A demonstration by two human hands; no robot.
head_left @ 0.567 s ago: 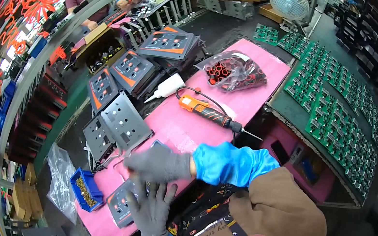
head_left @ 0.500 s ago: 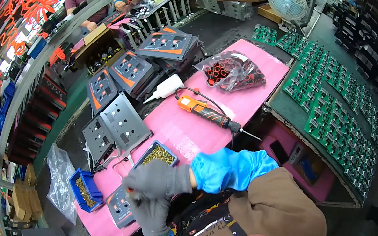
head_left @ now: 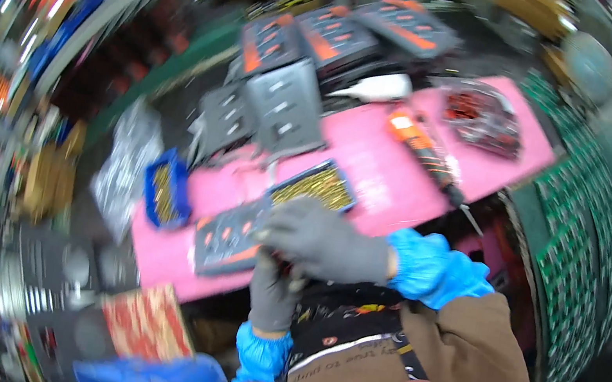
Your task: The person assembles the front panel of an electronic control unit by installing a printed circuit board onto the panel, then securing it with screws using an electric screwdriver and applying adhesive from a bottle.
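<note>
Both of my hands wear grey gloves and blue sleeve covers. My right hand point(head_left: 329, 246) is curled at the near edge of the pink mat, its fingertips meeting those of my left hand point(head_left: 274, 295) just below. The fingers of both are bent round something small and dark, too blurred to name. Beside them a dark grey control panel point(head_left: 224, 238) with orange markings lies on the mat. Just beyond my right hand is a blue tray of brass screws point(head_left: 318, 186). A second blue bin of screws point(head_left: 167, 190) stands to the left.
On the pink mat point(head_left: 381, 163) lie an orange electric screwdriver point(head_left: 426, 154), a white squeeze bottle point(head_left: 377, 88) and a bag of red and black rings point(head_left: 483, 115). Grey housings point(head_left: 283, 105) and orange-marked panels point(head_left: 337, 37) stand behind. Green circuit boards point(head_left: 577, 231) cover the right bench.
The view has swung, so the bench appears turned and shifted, and it is blurred. My hands stay close together by the panel; the right one now shows more of its back.
</note>
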